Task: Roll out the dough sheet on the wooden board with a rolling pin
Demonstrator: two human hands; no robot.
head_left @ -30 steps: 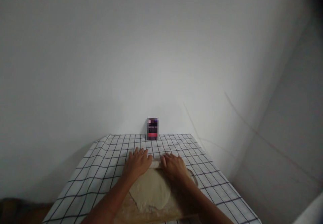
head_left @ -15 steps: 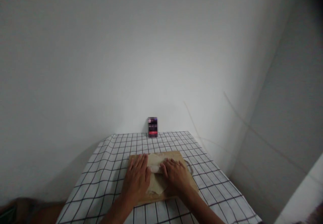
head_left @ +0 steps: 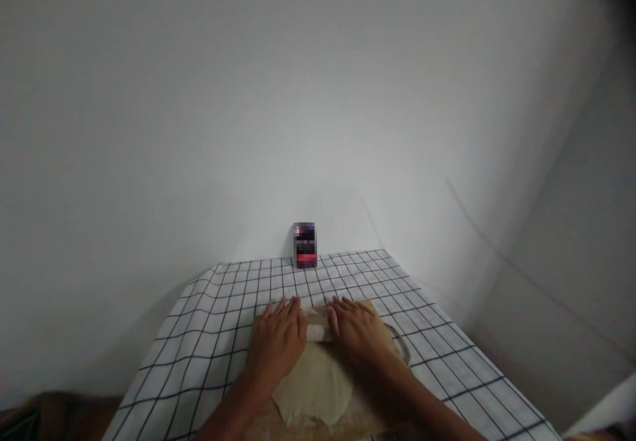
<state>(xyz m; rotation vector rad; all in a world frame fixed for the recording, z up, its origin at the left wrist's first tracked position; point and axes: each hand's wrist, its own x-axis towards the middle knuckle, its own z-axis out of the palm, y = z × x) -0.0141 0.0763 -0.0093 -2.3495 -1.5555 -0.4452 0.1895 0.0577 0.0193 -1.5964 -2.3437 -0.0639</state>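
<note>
Head camera view: two bare hands rest palm down, side by side, on a short pale rolling pin (head_left: 318, 332) lying crosswise over a sheet of dough (head_left: 315, 381); the dough lies on a wooden board (head_left: 370, 308), in front of the person, on a table covered with a checked cloth (head_left: 199, 335). The left hand (head_left: 278, 338) and right hand (head_left: 358, 328) have their fingers stretched forward, neither clenched nor visibly wrapped round the pin; only its middle shows between them.

Uneven pressure from the two palms could leave the dough lopsided; pushing too hard could thin or tear it, or make it stick to the pin; a strong forward push might slide the board, since cloth can slip or bunch.

The dough is cream-coloured, flat and roughly rounded, its near edge ragged; the board is tan, straight-edged and pale in patches, with a thin grey loop (head_left: 406, 347) at its right side; the cloth is white with dark lines, rippled at the left; a blurred dark upright object (head_left: 305, 245) stands near the plain, pale wall (head_left: 318, 97).
</note>
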